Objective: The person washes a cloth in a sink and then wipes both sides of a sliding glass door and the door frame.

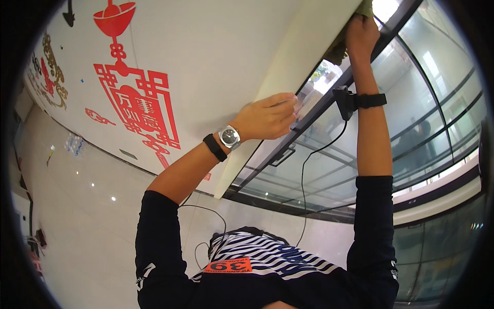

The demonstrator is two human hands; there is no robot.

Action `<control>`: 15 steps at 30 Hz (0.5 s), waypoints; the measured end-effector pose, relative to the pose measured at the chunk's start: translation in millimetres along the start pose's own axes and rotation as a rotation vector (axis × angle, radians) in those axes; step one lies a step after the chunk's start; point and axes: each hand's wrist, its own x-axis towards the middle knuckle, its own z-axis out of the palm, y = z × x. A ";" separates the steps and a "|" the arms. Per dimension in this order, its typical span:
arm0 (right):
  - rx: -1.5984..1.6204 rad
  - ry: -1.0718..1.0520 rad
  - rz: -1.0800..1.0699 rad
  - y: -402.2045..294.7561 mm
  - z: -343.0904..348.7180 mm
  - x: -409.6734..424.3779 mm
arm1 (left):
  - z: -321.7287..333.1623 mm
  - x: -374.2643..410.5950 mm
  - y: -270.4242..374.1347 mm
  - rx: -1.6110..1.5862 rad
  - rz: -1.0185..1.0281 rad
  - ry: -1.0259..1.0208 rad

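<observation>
At the upper right, my right hand grips a crumpled olive-green cloth against a narrow glass pane beside a dark door frame. Part of the cloth is hidden behind the fingers. A black strap with a small cabled device sits on that wrist. My left hand is raised at the pale edge of the wall, its fingers loosely bent and nothing seen in it. Whether its fingertips touch the edge is unclear. A silver watch and a black band circle the left wrist.
Red decorations mark the white wall. A glass door with a dark handle stands at the right. One black cable hangs from the right wrist device. Clear plastic packaging lies on the tiled floor.
</observation>
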 end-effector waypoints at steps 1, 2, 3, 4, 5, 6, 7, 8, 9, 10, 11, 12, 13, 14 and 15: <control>-0.001 0.028 -0.084 -7.4 2.5 -7.6 | -1.0 0.3 0.8 0.002 -0.004 0.006; 0.141 -0.008 -0.287 -41.7 -8.0 -17.1 | -1.3 -0.3 -0.1 0.006 -0.011 -0.005; 0.089 -0.022 -0.185 -30.0 -1.0 -19.7 | -1.3 -1.8 -1.1 0.011 -0.018 -0.016; 0.026 -0.026 -0.080 -18.2 -2.8 -20.7 | -1.6 1.1 0.5 0.008 -0.014 -0.021; 0.185 0.077 -0.103 -49.5 -6.7 -23.8 | -2.2 -0.4 -0.6 0.002 -0.013 -0.050; 0.203 0.067 -0.040 -51.3 -6.5 -22.7 | -2.0 -0.3 -3.6 0.013 -0.003 -0.059; 0.214 0.053 0.021 -49.0 -9.3 -23.2 | -0.7 2.5 -3.4 0.016 0.003 -0.062; 0.226 0.039 0.082 -48.1 -11.9 -24.3 | -0.1 4.1 -1.9 0.020 0.009 -0.066; 0.260 0.087 0.096 -49.0 -12.2 -26.5 | -0.4 3.0 0.5 0.018 0.013 -0.087; 0.256 0.113 0.103 -46.2 -8.8 -27.2 | -5.1 1.7 -1.8 0.038 0.018 -0.109; 0.239 0.135 0.106 -34.6 -3.3 -29.7 | -5.3 2.2 -2.0 0.048 0.018 -0.120; 0.223 0.157 0.110 -22.0 2.5 -31.4 | -3.7 5.4 -3.0 0.033 0.029 -0.118; 0.259 0.210 0.029 -5.6 10.3 -35.0 | -2.9 7.0 -2.8 0.020 0.029 -0.124; 0.227 0.150 0.155 -12.5 7.9 -44.9 | -7.2 1.0 1.2 0.008 0.004 -0.152; 0.184 0.040 0.244 -16.5 -1.0 -46.9 | -3.9 2.3 -2.5 0.027 0.032 -0.111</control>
